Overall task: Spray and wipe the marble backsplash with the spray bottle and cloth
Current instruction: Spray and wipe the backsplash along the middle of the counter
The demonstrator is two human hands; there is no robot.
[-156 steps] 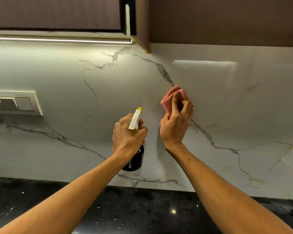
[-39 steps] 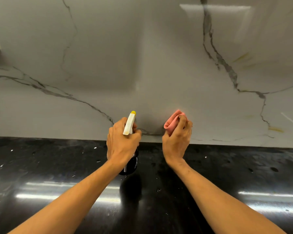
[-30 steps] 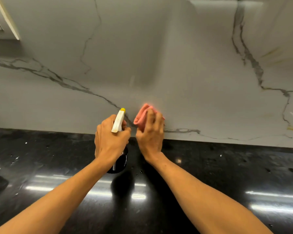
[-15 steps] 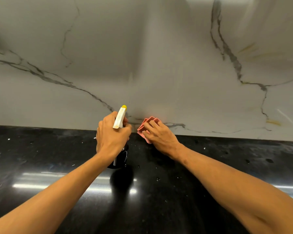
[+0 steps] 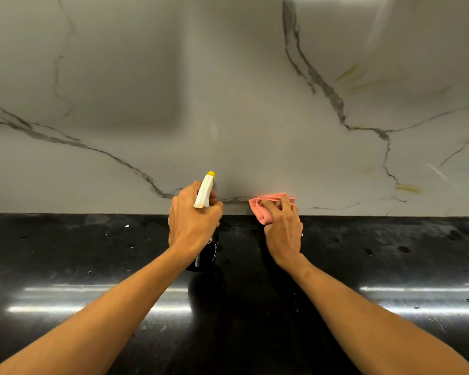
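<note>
One folded pink cloth (image 5: 264, 211) lay bunched under the curled fingers of the right hand (image 5: 282, 231). That hand pressed it against the marble backsplash (image 5: 228, 104) at its bottom edge, where the wall met the black countertop (image 5: 92, 253). Just beside that hand, on its thumb side, the left hand (image 5: 192, 223) was wrapped round the neck of the spray bottle (image 5: 204, 193). The bottle's white head and yellow tip pointed at the wall, and its dark body hung below the fist; whether it touched the counter could not be told. The step in hand looked like wiping the lowest strip. Yellowish streaks (image 5: 408, 188) showed on the marble beyond the right hand's outer side and higher up, so the next move probably called for a firm pass outward and upward, perhaps after a fresh spray there.
</note>
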